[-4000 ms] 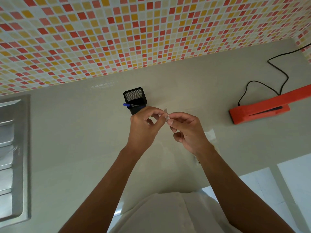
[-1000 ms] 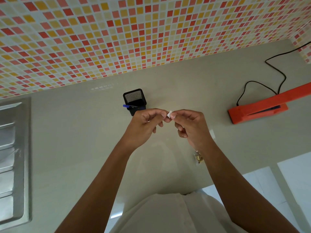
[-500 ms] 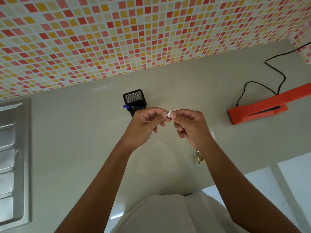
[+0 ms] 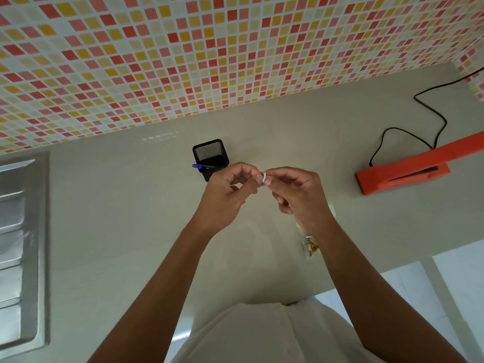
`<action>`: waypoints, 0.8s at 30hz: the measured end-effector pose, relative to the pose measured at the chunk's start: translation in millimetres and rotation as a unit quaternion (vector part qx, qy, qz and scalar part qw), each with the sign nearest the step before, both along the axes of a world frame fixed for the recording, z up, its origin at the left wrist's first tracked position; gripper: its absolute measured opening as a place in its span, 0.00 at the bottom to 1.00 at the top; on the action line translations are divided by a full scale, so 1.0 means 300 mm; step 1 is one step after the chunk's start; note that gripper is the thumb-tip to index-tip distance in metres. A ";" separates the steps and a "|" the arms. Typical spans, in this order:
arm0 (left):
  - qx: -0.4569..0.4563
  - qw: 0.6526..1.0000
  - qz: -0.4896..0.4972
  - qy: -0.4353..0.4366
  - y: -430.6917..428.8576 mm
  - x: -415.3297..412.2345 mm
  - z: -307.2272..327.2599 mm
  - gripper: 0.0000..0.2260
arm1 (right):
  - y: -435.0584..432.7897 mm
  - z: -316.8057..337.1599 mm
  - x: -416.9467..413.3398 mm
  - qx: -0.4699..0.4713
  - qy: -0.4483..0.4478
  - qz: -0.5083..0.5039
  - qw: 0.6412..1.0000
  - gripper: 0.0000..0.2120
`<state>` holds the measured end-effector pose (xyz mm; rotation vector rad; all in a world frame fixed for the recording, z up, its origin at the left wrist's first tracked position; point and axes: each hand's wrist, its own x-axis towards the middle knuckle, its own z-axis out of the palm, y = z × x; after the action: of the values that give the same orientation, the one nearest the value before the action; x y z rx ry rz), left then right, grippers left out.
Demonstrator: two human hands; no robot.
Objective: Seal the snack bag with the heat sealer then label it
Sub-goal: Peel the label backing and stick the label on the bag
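As left hand (image 4: 224, 196), right hand (image 4: 300, 196) pinch label (image 4: 264, 177), snack bag (image 4: 310, 247) on counter (image 4: 125, 210)

Nothing legible shows: the small white label (image 4: 264, 176) and the blue pen (image 4: 198, 166) at the black mesh holder (image 4: 209, 151) are too small to read.

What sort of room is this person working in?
Most likely a home kitchen: a wall of small red, orange and yellow tiles, a steel sink with a ribbed drainboard at the left, and a pale countertop with an orange heat sealer on it.
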<state>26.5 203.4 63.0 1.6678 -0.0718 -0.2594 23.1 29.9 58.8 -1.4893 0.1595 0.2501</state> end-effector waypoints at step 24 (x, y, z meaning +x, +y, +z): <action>0.056 0.996 0.042 -0.046 0.001 -0.005 -0.014 0.05 | 0.005 0.023 -0.013 -0.025 -0.038 0.006 0.999 0.09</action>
<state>25.1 203.6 58.8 1.7904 -0.0555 -0.1246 19.3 31.5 65.8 -1.5466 0.0972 0.1997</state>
